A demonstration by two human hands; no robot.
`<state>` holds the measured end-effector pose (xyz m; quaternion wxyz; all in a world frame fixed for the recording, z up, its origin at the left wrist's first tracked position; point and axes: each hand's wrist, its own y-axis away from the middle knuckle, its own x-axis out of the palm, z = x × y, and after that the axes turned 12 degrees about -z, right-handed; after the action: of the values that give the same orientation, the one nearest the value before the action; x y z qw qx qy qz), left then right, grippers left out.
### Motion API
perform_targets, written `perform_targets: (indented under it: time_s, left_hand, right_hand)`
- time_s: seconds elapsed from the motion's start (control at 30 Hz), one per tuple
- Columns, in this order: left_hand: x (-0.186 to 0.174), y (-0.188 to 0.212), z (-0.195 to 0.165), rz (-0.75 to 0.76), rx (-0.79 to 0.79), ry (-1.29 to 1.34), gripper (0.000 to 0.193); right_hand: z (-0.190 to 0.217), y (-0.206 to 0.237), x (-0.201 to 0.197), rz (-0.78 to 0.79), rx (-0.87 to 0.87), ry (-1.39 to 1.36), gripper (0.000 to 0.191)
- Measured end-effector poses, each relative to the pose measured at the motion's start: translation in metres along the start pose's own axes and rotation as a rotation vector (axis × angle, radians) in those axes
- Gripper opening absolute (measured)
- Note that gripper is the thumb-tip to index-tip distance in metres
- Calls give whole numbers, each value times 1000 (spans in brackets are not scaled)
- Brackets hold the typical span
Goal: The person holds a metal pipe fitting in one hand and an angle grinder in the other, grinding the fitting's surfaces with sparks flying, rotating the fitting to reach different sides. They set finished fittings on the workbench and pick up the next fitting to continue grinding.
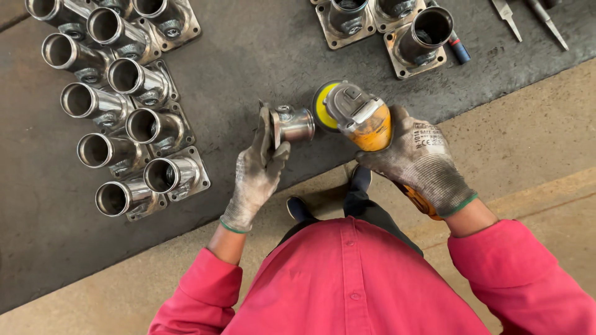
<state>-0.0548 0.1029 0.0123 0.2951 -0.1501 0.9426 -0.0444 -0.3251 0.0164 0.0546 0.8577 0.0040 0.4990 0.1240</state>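
My left hand (256,174), in a dirty grey glove, grips a steel tube fitting (290,125) by its square base plate and holds it on its side above the dark mat. My right hand (422,162), also gloved, holds a yellow and grey angle grinder (363,119). The grinder's yellow disc (321,107) presses against the open end of the fitting's tube.
Several finished-looking steel fittings (127,118) lie in rows on the dark mat (248,56) at the left. A few more fittings (388,28) sit at the top right, beside a blue-handled tool (459,49) and metal tools (528,18). Concrete floor (546,136) lies on the right; my shoes (329,195) show below.
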Motion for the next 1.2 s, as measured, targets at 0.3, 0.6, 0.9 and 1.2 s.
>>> perform_targets:
  time_s: [0.3, 0.6, 0.9, 1.2]
  left_hand:
    - [2, 8, 2, 11, -26, -2, 73]
    - [-2, -4, 12, 51, -46, -33, 72]
    - [-6, -23, 25, 86, -164, -56, 73]
    - [-26, -37, 45, 108, 304, 161, 91]
  right_hand:
    - [8, 5, -4, 6, -29, -23, 74]
    - [24, 17, -16, 109, -1, 153, 73]
    - [27, 73, 10, -66, -229, 271, 75]
    - [28, 78, 7, -11, -131, 230, 75]
